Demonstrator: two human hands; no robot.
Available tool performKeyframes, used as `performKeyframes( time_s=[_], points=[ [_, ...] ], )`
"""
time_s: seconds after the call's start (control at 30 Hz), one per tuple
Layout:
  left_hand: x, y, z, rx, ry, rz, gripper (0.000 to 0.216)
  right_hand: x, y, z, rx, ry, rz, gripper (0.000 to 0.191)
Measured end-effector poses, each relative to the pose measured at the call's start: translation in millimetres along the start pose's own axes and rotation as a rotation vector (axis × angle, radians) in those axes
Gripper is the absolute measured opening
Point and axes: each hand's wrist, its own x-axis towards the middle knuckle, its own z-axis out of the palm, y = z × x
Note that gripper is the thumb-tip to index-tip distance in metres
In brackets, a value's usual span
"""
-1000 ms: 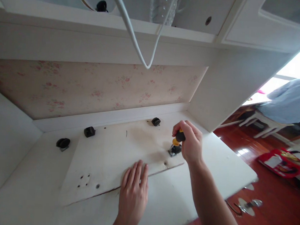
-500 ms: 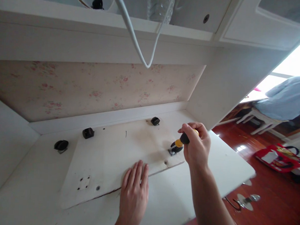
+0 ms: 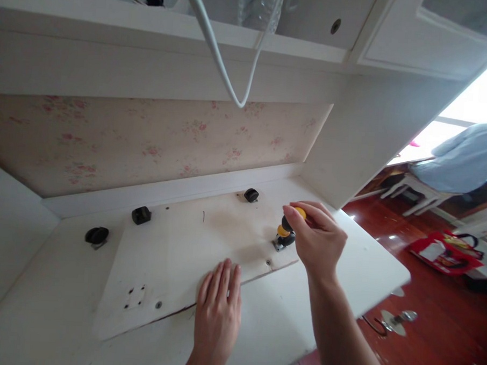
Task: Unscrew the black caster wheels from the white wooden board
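Observation:
My left hand (image 3: 219,305) lies flat on the near edge of a white board (image 3: 176,255), fingers stretched out. My right hand (image 3: 319,237) is wrapped round a stubby yellow-and-black screwdriver (image 3: 285,225). Its lower end is at a black caster wheel (image 3: 288,240) with a metal mounting plate (image 3: 279,245) on the board's right end; the tip is hidden. Two more casters sit along the board's far edge, one on the left (image 3: 141,215) and one on the right (image 3: 251,195). A loose caster (image 3: 96,236) lies left of the board. Four-hole marks show at the near left corner.
The board rests on a white desktop (image 3: 369,258) under a shelf (image 3: 169,28). A white cable (image 3: 220,58) hangs from above. On the red floor to the right are a red bag (image 3: 442,254) and a metal hook piece (image 3: 394,321). A cloth-covered white stool (image 3: 450,164) stands beyond.
My right hand has turned round the screwdriver handle, and the handle leans more to the left. My left hand stays flat on the board. The view has shifted slightly.

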Motion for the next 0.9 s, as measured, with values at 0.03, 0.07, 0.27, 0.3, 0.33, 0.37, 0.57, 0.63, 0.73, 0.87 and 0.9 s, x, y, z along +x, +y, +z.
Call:
performKeyframes(
  time_s=[0.03,0.07,0.27,0.3,0.33,0.37,0.57,0.63,0.73,0.87,0.9],
  points=[
    [0,0,1,-0.003,0.001,0.000,0.048,0,-2,-1,-0.009,-0.016,-0.008,0.013],
    [-1,0,1,-0.005,0.003,-0.001,0.048,0,-2,-3,-0.011,-0.033,-0.015,0.013],
    [-1,0,1,-0.011,-0.002,-0.009,0.049,3,4,-14,0.080,-0.283,-0.084,0.011],
    [-1,0,1,-0.009,-0.003,-0.008,0.049,5,6,-15,0.084,-0.306,-0.084,0.012],
    [-1,0,0,-0.007,-0.005,-0.005,0.049,6,6,-17,0.069,-0.306,-0.084,0.014],
    [-2,-1,0,-0.004,-0.009,-0.001,0.049,7,6,-18,0.029,-0.292,-0.088,0.017],
    [-3,-2,-1,0.012,-0.042,0.015,0.050,19,-11,-25,-0.603,-0.282,-0.248,0.036],
    [-3,-2,-2,0.018,-0.049,0.019,0.050,27,-20,-29,-0.751,-0.394,-0.248,0.042],
    [-2,-2,-2,0.019,-0.049,0.012,0.050,44,-30,-34,-0.883,-0.567,-0.216,0.046],
    [-2,-1,-3,0.019,-0.059,0.012,0.050,65,-39,-35,-0.991,-0.759,-0.262,0.048],
    [-2,-1,-4,0.020,-0.062,0.014,0.050,70,-41,-35,-1.007,-0.807,-0.284,0.048]
  ],
)
